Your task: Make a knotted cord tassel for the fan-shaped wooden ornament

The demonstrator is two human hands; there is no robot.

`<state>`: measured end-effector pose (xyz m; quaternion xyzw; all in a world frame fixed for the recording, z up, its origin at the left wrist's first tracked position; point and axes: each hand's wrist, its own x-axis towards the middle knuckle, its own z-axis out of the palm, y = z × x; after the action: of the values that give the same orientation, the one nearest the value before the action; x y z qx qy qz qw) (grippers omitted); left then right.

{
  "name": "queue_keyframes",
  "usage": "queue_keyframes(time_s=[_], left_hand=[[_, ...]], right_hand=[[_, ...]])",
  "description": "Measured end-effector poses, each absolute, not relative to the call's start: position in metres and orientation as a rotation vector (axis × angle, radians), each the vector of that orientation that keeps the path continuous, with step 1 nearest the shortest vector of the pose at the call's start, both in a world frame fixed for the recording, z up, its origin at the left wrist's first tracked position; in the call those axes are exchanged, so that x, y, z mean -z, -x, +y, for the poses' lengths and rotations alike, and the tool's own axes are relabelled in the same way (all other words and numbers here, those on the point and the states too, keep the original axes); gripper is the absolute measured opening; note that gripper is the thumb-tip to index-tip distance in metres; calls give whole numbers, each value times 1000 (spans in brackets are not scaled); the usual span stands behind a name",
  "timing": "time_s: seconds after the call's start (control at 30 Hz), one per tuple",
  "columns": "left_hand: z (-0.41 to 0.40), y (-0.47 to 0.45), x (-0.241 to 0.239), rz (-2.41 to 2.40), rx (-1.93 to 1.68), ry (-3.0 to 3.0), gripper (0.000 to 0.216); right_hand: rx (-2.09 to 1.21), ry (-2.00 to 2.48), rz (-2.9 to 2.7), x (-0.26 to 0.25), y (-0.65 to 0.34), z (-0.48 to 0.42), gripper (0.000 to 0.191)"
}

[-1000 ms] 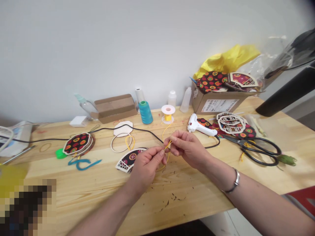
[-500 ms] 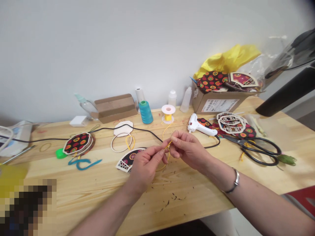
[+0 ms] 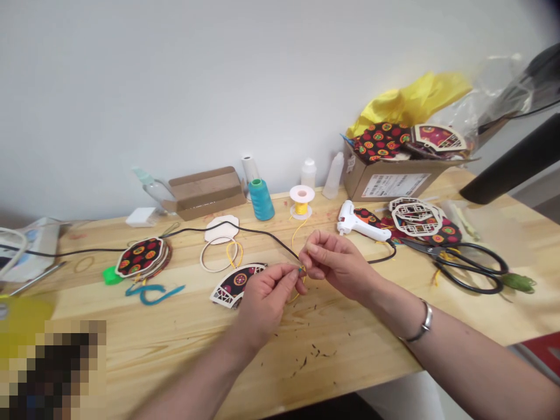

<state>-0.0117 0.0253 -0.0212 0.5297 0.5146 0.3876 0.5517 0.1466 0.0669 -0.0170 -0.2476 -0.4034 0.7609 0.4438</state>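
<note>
Knotting or looping stage, by the look of it. Pinching the yellow cord (image 3: 294, 236) between thumb and forefinger of the left grip (image 3: 262, 294), closed tight on it just above the bench (image 3: 350, 326). Closed likewise with the right grip (image 3: 336, 265), fingertips meeting the left on the same short stretch of cord. Fed from the spool (image 3: 301, 201) behind the hands. Next move, as judged: fine pinches, even tension, no snagging on the black cable (image 3: 262, 234) close behind.
</note>
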Motion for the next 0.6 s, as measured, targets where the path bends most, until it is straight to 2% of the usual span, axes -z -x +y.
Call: queue_keyframes(time_s=[0.17, 0.43, 0.6], left_hand=[[24, 10, 18, 1251, -925, -1255, 23], [28, 12, 17, 1292, -915, -1334, 24], [28, 12, 22, 1257, -906, -1294, 25]], right_hand=[[-1673, 715, -1243, 16, -153, 71, 19], [-900, 797, -1995, 22, -156, 71, 13], [-800, 826, -2070, 22, -156, 72, 13]])
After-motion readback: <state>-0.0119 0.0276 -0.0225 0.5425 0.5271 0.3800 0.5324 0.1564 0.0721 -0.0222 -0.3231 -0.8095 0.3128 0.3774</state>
